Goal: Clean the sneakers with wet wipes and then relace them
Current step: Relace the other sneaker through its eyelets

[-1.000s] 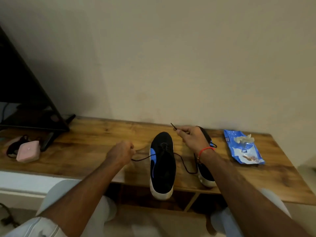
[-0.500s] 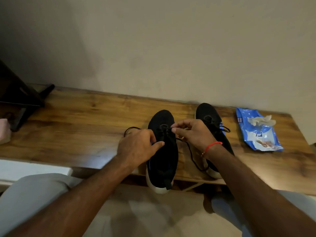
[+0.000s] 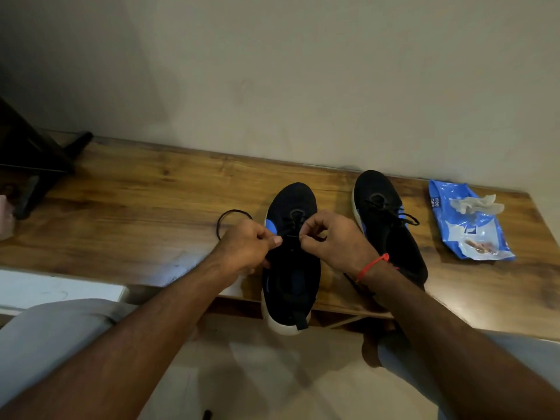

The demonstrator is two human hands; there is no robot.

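Wooden bench point(image 3: 151, 207) against wall: bare board open leftward. We count two black sneakers: near sneaker point(image 3: 291, 268), heel overhanging the front edge; second sneaker point(image 3: 391, 225) beside it. Our left hand point(image 3: 245, 250) and right hand point(image 3: 336, 241) each pinch its black lace point(image 3: 225, 216). One wipes pack point(image 3: 466, 225), right end.

Both forearms extend forward and converge. Left hand point(image 3: 247, 248) and right hand point(image 3: 335, 237) sit close together, fingers curled, each pinching the lace point(image 3: 291, 236).

dark stand point(image 3: 33, 165) and pink item point(image 3: 5, 219) on wooden table point(image 3: 136, 213).
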